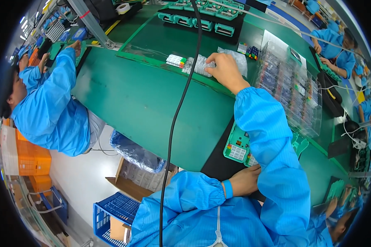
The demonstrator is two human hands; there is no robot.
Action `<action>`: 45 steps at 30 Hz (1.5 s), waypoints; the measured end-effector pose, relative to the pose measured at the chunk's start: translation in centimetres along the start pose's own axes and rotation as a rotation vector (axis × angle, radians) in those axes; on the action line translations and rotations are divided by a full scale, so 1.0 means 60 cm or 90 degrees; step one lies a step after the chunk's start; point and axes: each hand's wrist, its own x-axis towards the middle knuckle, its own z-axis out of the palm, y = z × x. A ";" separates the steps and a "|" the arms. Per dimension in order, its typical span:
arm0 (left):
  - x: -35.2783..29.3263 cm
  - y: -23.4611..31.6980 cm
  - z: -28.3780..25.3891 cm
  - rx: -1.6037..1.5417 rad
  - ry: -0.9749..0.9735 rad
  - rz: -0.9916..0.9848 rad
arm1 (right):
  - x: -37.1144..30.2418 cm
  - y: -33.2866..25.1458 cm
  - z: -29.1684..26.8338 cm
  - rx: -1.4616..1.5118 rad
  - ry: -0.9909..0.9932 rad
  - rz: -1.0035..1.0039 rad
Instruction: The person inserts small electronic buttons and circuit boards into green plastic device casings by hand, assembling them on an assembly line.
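Note:
My right hand point(226, 71) reaches far across the green bench point(144, 103) and pinches a clear plastic keypad sheet point(198, 65), which lies beside a small white keypad with coloured keys point(175, 61). My left hand point(245, 181) rests on a black mat point(218, 162) close to my body. Its fingertips are hidden under my right sleeve. Just beyond it lies a green device housing with a white keypad point(237, 146).
A stack of clear trays of parts point(294, 88) stands right of my right arm. Several green devices point(202, 22) sit on a black tray at the back. A black cable point(175, 123) hangs down the middle. A co-worker's sleeve point(49, 111) is at the left; a blue crate point(111, 210) is below.

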 end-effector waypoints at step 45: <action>0.007 -0.076 -0.236 0.093 0.070 -0.440 | -0.568 -0.091 -0.229 0.013 -0.093 0.070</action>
